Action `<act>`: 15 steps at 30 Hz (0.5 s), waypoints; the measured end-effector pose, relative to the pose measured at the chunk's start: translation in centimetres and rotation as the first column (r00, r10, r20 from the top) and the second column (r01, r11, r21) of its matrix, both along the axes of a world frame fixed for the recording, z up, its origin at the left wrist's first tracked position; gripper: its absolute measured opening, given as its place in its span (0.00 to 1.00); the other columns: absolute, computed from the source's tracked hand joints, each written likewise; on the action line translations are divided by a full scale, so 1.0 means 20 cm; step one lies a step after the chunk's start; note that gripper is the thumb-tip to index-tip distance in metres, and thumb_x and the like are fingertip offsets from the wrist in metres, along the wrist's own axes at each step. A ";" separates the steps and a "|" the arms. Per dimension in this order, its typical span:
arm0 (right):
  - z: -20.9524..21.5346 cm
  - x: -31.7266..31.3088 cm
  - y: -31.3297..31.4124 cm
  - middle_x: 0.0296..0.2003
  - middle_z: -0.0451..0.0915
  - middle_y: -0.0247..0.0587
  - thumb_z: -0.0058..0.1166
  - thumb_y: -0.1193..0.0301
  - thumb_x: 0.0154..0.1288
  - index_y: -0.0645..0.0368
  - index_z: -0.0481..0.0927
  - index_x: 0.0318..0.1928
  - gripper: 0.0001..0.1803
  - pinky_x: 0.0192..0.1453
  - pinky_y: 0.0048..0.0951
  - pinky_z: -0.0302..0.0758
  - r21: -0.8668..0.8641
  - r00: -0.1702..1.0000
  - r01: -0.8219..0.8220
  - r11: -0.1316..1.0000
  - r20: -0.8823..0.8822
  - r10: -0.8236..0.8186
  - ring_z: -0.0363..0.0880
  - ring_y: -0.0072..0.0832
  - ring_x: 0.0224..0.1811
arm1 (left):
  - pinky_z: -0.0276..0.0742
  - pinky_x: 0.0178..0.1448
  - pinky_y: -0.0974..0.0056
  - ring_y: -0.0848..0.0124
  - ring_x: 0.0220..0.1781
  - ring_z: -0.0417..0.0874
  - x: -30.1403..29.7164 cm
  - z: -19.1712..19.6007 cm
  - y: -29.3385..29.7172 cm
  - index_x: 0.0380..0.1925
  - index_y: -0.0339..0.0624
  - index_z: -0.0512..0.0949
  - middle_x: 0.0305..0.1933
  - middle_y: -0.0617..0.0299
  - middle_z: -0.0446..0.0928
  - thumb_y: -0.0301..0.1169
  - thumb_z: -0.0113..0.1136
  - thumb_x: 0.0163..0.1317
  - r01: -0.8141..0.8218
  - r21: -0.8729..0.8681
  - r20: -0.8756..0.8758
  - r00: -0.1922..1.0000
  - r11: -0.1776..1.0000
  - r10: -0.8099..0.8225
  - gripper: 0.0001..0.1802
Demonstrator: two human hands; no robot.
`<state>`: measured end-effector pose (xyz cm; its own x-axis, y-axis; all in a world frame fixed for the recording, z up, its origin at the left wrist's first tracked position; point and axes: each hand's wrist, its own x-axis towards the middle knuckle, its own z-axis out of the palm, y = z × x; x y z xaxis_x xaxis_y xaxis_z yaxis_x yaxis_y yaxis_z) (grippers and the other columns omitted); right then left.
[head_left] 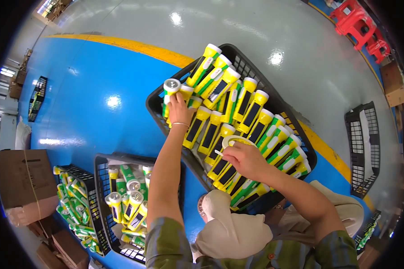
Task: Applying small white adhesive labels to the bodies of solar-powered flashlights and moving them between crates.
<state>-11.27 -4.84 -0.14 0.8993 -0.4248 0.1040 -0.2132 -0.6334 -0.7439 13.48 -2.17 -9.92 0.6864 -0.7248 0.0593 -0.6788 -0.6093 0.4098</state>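
Plaid sleeves (pixel 168 244) nearest, left hand (pixel 178 109) grips a flashlight (pixel 171 85), right hand (pixel 244 158) a white ring (pixel 231 137).

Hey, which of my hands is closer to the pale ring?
Right. Your right hand is holding the pale ring; your left hand is farther off, up and to the left, at a flashlight.

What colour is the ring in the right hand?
The ring in the right hand is off-white to pale cream; head view shows it best.
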 end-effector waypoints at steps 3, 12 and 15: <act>-0.01 -0.06 -0.10 0.24 0.72 0.44 0.54 0.70 0.57 0.55 0.76 0.31 0.04 0.31 0.39 0.70 0.030 0.998 0.044 0.999 0.052 -0.045 0.74 0.43 0.28 | 0.72 0.49 0.56 0.52 0.46 0.72 0.09 -0.14 0.01 0.52 0.37 0.62 0.47 0.47 0.66 0.23 0.60 0.48 0.033 -0.142 0.136 0.991 0.989 -0.014 0.29; 0.13 -0.09 -0.21 0.26 0.77 0.43 0.54 0.73 0.60 0.61 0.76 0.34 0.05 0.33 0.29 0.71 0.460 0.995 -0.015 0.888 0.092 -0.031 0.77 0.32 0.28 | 0.78 0.42 0.62 0.62 0.40 0.78 -0.53 0.51 0.24 0.57 0.35 0.59 0.44 0.52 0.72 0.32 0.54 0.44 -0.323 -0.475 -0.854 -0.055 0.819 -0.517 0.36; 0.17 -0.11 -0.16 0.27 0.77 0.39 0.52 0.75 0.62 0.61 0.76 0.35 0.03 0.34 0.27 0.71 0.366 0.981 -0.121 0.923 0.184 0.055 0.76 0.29 0.29 | 0.71 0.51 0.66 0.70 0.47 0.73 -0.56 0.55 0.31 0.59 0.36 0.56 0.47 0.58 0.69 0.21 0.53 0.42 -0.143 -0.524 -0.852 0.099 0.840 -0.515 0.38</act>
<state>-13.37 -8.11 3.21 0.9183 -0.3818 0.1048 -0.0216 -0.3128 -0.9496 2.21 4.04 1.02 0.2303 -0.9514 -0.2042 0.4238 -0.0909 0.9012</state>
